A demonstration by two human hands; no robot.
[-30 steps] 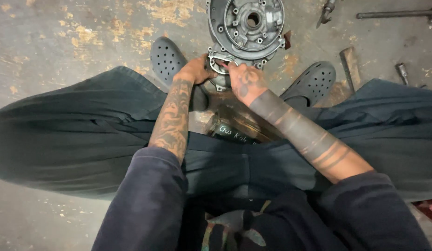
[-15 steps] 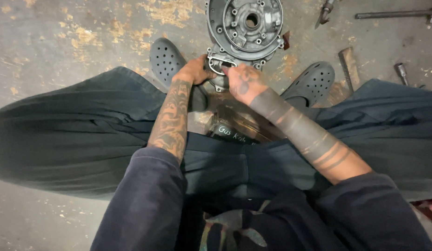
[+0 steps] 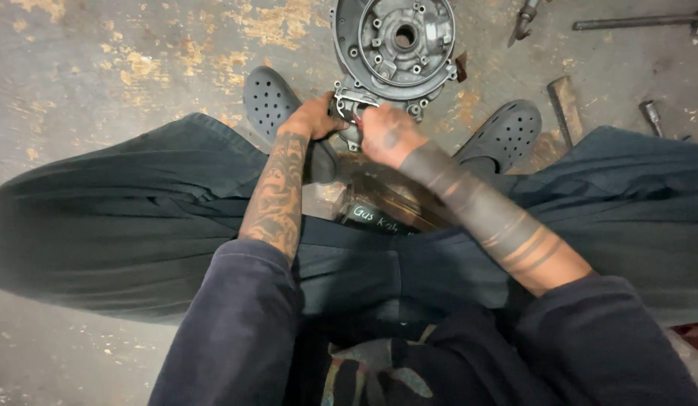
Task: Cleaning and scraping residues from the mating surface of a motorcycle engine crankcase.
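A round grey metal engine casing (image 3: 398,45) with several bolt holes lies on the concrete floor between my feet. At its near edge sits a small metal part with a thin gasket (image 3: 350,101). My left hand (image 3: 313,119) grips that part from the left. From the right, my right hand (image 3: 388,135) presses on it with fingers curled; what the fingers pinch is hidden. Both forearms are tattooed and the dark sleeves are pushed up.
Dark perforated clogs (image 3: 267,101) (image 3: 507,131) flank the casing. A dark container with handwriting (image 3: 379,218) lies between my legs. A long metal tool (image 3: 634,21), a small tool (image 3: 525,19), a wooden block (image 3: 565,105) and a short bolt (image 3: 651,116) lie at the upper right.
Both hands stay on the small part at the casing's near edge, with only slight finger shifts. The casing has not moved.
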